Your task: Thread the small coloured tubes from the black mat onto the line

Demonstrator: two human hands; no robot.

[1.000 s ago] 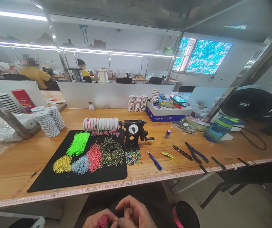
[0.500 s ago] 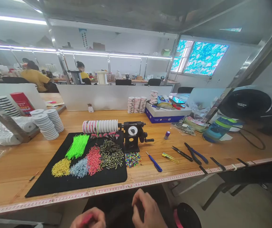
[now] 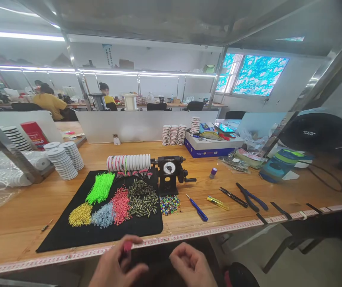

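My left hand (image 3: pixel 120 263) is in front of the table edge, thumb and index finger spread, with a small pink thing (image 3: pixel 128 246) at its fingers. To its right my right hand (image 3: pixel 191 265) has its fingertips pressed together; anything between them is too small to make out. Behind the hands lies a black mat (image 3: pixel 66 239) with green strands (image 3: pixel 100 187), gold pieces (image 3: pixel 80 215), grey-blue beads (image 3: pixel 102 215), red pieces (image 3: pixel 120 205) and dark patterned pieces (image 3: pixel 143 198). A black hand-crank winder (image 3: pixel 168 175) carries a row of white spools (image 3: pixel 129 162).
Right of the winder are multicoloured beads (image 3: pixel 170 204), a blue pen-like tool (image 3: pixel 197 208), a yellow tube (image 3: pixel 217 203), black tweezers (image 3: pixel 233 197), pliers (image 3: pixel 251 198) and a purple-capped bottle (image 3: pixel 213 173). Spool stacks (image 3: pixel 63 163) stand left; a blue box (image 3: pixel 200 149) sits behind.
My left hand has risen toward the mat's front edge and its thumb and index finger have spread. My right hand has moved slightly, its fingertips closing. The whole view has shifted a little.
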